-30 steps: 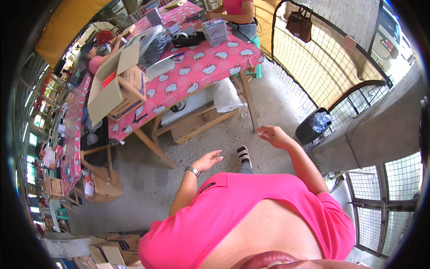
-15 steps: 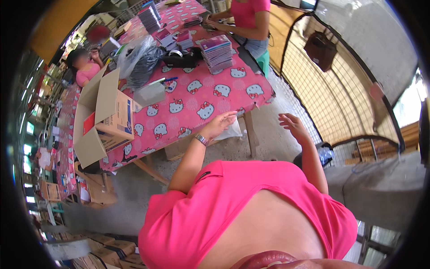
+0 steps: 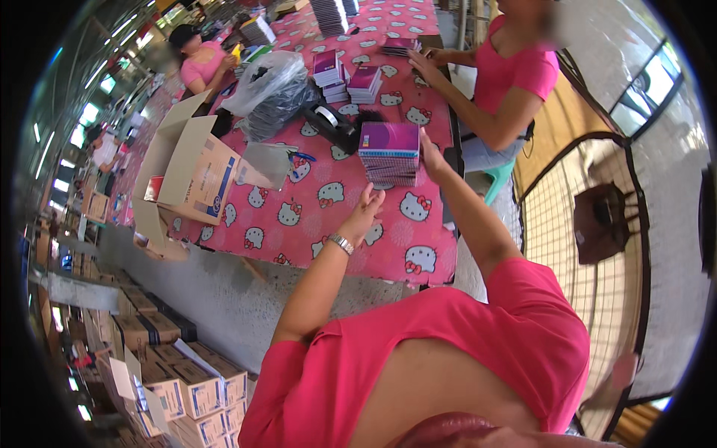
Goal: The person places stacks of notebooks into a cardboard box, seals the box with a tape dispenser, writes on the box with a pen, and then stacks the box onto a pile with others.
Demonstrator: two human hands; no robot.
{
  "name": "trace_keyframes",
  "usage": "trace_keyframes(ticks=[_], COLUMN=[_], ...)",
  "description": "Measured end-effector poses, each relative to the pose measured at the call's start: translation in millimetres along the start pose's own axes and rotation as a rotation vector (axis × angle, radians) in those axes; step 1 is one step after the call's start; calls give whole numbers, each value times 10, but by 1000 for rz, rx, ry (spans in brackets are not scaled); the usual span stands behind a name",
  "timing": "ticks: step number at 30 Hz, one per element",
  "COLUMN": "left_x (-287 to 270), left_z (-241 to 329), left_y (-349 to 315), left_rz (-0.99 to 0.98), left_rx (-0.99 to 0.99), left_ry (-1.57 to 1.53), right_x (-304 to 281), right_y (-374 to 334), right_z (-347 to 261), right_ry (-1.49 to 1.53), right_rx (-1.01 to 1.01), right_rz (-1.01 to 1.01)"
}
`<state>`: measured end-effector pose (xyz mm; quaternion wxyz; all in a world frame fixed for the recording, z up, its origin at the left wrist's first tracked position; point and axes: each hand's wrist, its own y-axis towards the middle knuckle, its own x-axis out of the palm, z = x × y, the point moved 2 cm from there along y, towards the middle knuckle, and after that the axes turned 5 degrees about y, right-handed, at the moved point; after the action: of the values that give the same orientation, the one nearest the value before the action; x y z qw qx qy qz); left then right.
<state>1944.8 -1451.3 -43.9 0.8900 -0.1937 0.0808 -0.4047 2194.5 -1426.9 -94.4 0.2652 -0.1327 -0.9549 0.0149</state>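
A tall stack of purple-covered spiral notebooks (image 3: 388,153) stands near the right edge of the table. My right hand (image 3: 431,158) lies against the stack's right side, with its fingers stretched along it. Just short of the stack's near side, my left hand (image 3: 364,213) is held over the table, fingers apart and nothing in them. A watch sits on my left wrist. Behind the stack are a black tape dispenser (image 3: 332,125) and two shorter piles of purple notebooks (image 3: 364,84).
The table has a pink patterned cover (image 3: 299,243). An open cardboard box (image 3: 198,179) stands at its left, near a plastic bag with dark contents (image 3: 280,101) and a blue tool (image 3: 302,156). Across the right edge, a co-worker (image 3: 515,82) handles thin notebooks. Stacked cartons (image 3: 190,388) fill the lower left.
I have come closer to the table. Both hands have moved forward over it, and my right hand has reached the notebook stack. The co-worker at the right has come more into view.
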Motion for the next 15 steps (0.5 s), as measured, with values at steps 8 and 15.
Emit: trace_keyframes(ticks=[8, 15], left_x=[-300, -342], left_z=[-4, 231], left_y=[571, 407], left_rz=[330, 136], left_rx=[16, 9], left_ry=[-474, -742], right_x=[72, 338], right_y=[-428, -330], right_z=[588, 473], right_ry=[-257, -383], right_rx=[7, 144], right_rz=[73, -55])
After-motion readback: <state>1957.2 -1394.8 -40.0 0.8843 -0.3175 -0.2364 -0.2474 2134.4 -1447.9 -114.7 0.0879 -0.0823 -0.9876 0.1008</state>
